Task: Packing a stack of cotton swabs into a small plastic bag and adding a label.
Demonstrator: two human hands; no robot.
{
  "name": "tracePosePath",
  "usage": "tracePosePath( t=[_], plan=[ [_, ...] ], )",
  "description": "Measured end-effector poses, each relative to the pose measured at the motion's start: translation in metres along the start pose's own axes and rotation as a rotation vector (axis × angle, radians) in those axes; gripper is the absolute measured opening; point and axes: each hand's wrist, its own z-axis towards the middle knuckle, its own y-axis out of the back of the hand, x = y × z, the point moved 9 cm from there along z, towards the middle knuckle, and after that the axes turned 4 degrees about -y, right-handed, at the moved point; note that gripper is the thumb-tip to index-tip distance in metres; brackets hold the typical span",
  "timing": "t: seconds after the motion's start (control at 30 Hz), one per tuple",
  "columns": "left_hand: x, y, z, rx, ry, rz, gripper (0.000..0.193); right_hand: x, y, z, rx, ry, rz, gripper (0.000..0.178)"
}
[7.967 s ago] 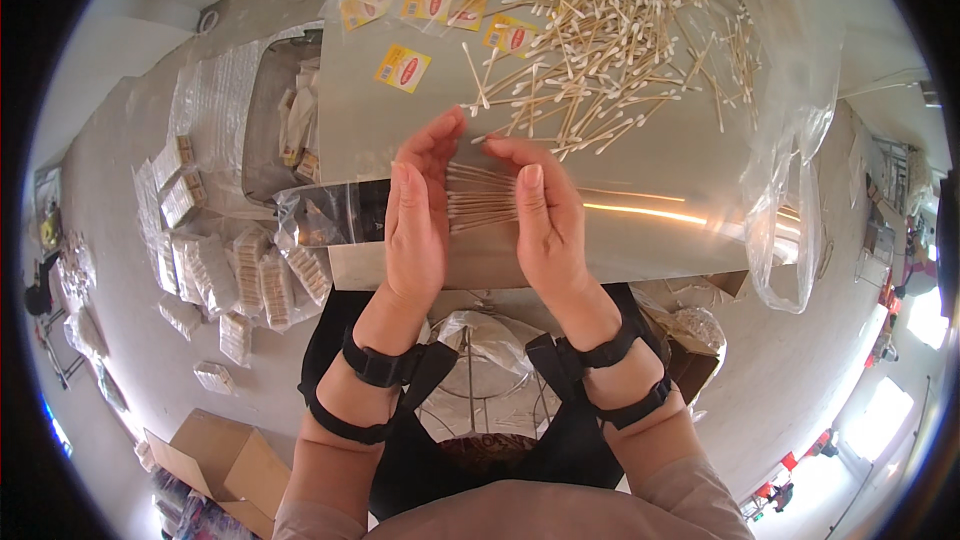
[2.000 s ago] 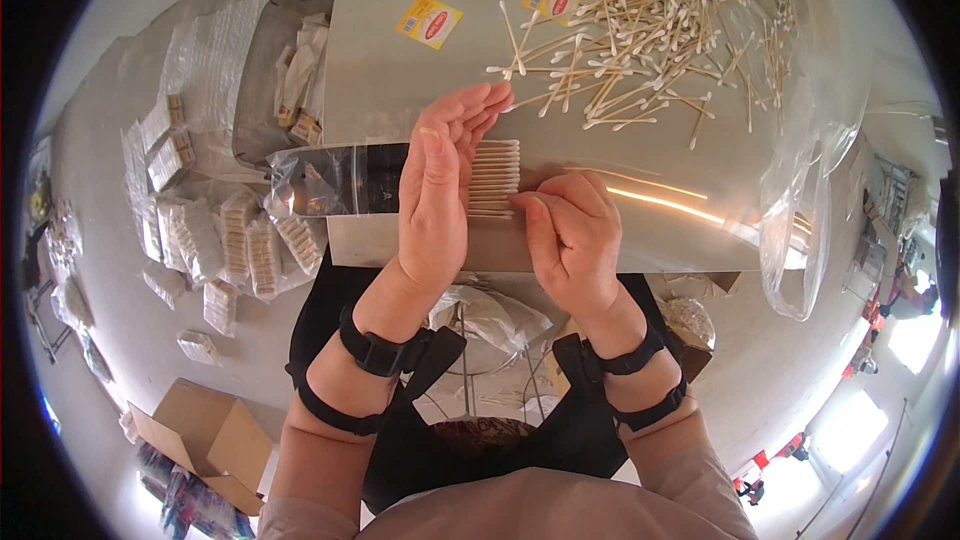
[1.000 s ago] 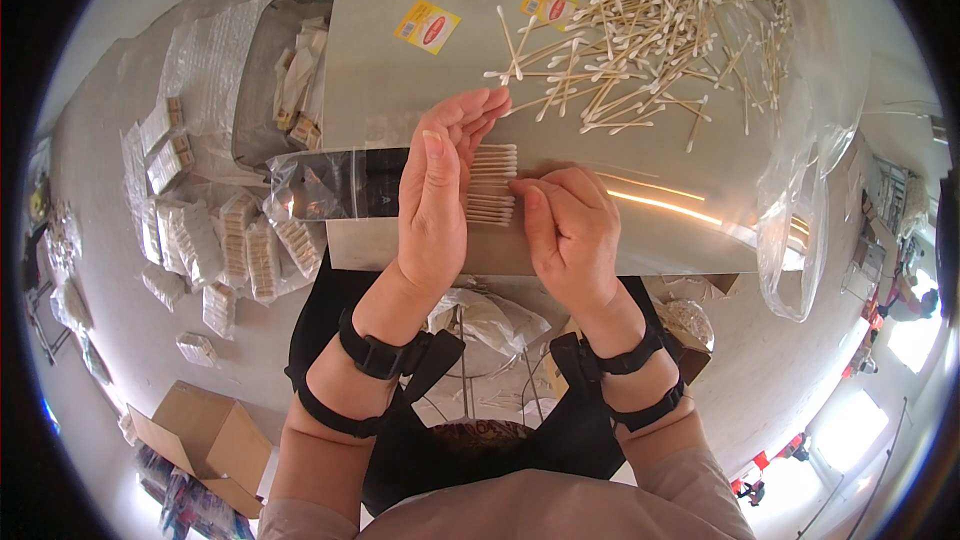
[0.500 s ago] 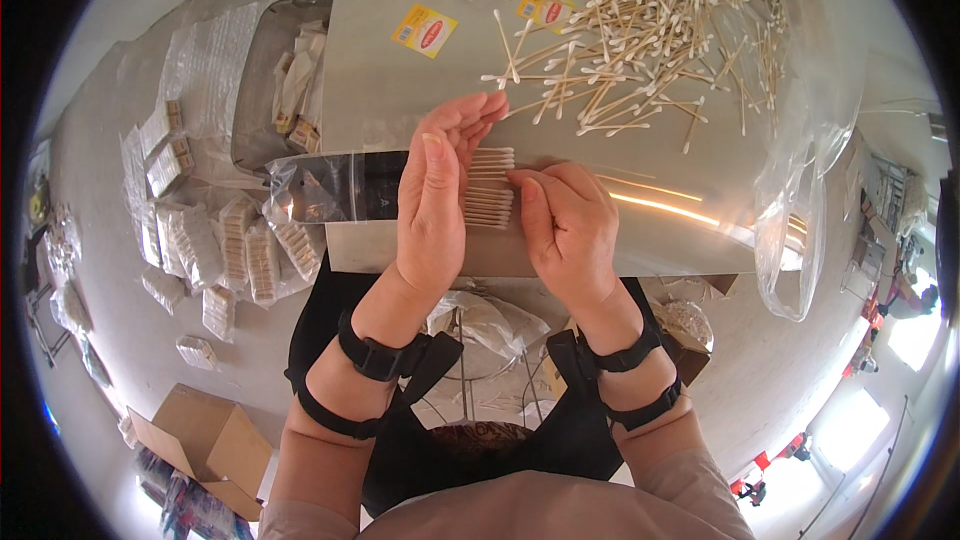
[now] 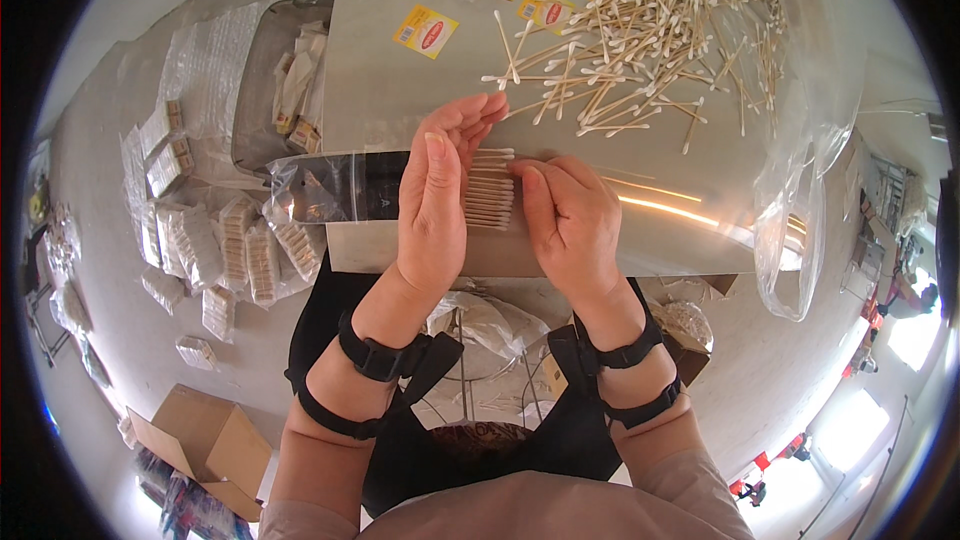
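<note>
A row of cotton swabs lies side by side near the table's front edge, white tips toward the right. My left hand stands on its edge across their left part, its fingers stretched out and its thumb up. Under and left of that hand lies a black strip with a clear plastic sleeve. At the right ends of the swabs is my right hand. Its fingers are curled, with the thumb against the index finger, whose tip is at the upper swab tips. I see nothing held in it.
A large heap of loose cotton swabs covers the table's far right, beside a clear plastic bag. Yellow cards lie far left. Left of the table are a grey bin and bagged packs; a cardboard box stands lower left.
My right hand has shifted slightly, its fingertips now a little higher along the swab tips and its knuckles farther right. The upper swabs sit slightly differently. My left hand has stayed in place.
</note>
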Motion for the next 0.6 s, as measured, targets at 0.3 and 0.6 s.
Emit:
tracePosePath(
  t=[0.3,0.6],
  plan=[
    [0.002,-0.001,0.000,-0.001,0.009,0.015,0.056,0.004,-0.002,0.017,0.008,0.146,0.007,0.005],
    [0.001,0.000,-0.002,0.003,-0.007,0.038,0.056,0.010,-0.008,0.016,0.067,0.240,-0.054,0.008]
  ],
)
